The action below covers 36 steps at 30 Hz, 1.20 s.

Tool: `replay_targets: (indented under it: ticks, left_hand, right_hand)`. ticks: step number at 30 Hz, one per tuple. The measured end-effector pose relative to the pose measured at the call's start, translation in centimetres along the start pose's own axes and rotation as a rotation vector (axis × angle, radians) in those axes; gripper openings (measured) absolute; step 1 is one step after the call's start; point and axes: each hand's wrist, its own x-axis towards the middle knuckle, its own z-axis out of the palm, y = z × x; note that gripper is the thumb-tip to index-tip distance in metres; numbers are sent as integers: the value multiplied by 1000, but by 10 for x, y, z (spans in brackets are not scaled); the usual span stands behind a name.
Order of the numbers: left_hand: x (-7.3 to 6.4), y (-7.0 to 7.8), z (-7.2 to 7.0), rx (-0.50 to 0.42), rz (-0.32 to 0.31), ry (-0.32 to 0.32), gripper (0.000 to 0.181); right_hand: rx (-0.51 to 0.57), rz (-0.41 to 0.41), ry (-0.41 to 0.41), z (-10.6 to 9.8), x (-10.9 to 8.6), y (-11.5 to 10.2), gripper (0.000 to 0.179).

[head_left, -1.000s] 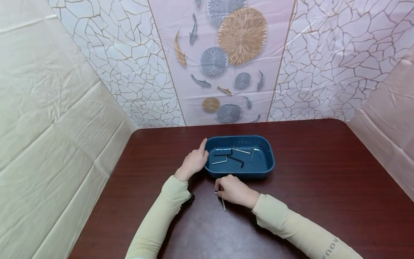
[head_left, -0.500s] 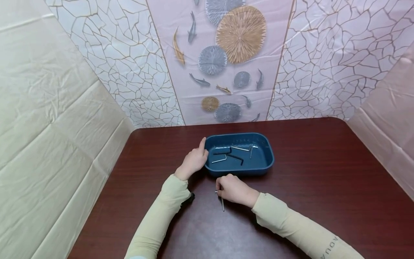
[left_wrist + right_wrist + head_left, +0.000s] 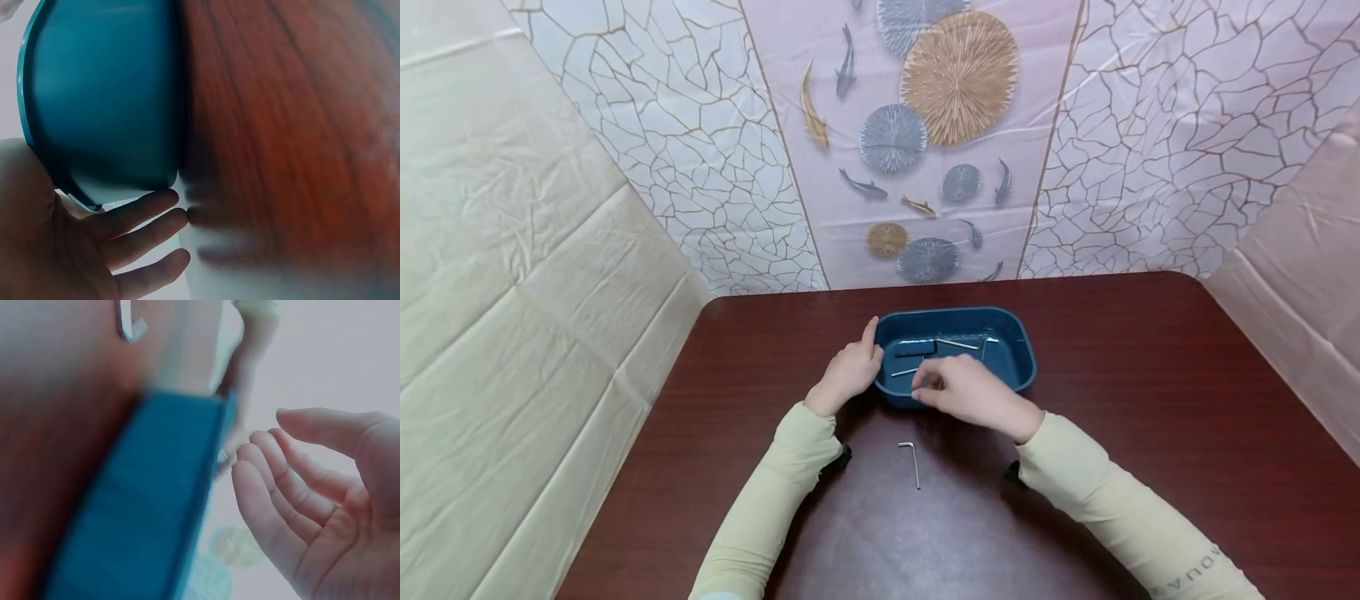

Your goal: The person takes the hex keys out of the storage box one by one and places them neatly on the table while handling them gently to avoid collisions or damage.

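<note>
My left hand (image 3: 850, 372) rests against the left end of a dark blue tray (image 3: 1031, 360). In the left wrist view its fingers (image 3: 140, 212) lie fairly straight by the tray's outer wall. My right hand (image 3: 973, 393) hovers over the tray's front rim. Its fingers (image 3: 253, 497) are loosely bent, thumb apart from them, nothing between. On the table in front of the tray lies a silver L-shaped hex key (image 3: 916, 467). Inside the tray are a black hex key (image 3: 914, 354) and silver ones (image 3: 957, 343); the right hand hides part of the contents.
The dark red-brown wooden table (image 3: 1150, 400) extends on both sides of the tray. A patterned backdrop (image 3: 760, 167) stands behind it, with pale cloth walls (image 3: 550, 333) at the sides.
The right hand has let go of the silver hex key, leaving it on the table, and has moved up and forward over the tray's front rim. The left hand has stayed put.
</note>
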Motion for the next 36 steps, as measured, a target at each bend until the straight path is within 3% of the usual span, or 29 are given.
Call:
replay_targets:
  ticks: [6,12,23,31,36]
  left_hand:
    - [0,0,-1,0,3,-8,60]
    - [0,-1,1,-6,5,-16,61]
    - [0,-2,-1,-8,6,-10,61]
    - [1,-3,0,0,9,-13,61]
    - [0,-2,0,1,4,-7,61]
  right_hand:
    - [-30,23,49,-32,5,3,14]
    - [-65,49,66,-46,9,9,18]
    - [-124,26,6,-41,18,32,17]
    - [-268,17,-40,-37,23,57,22]
    - [-269,0,-90,-32,25,72,25]
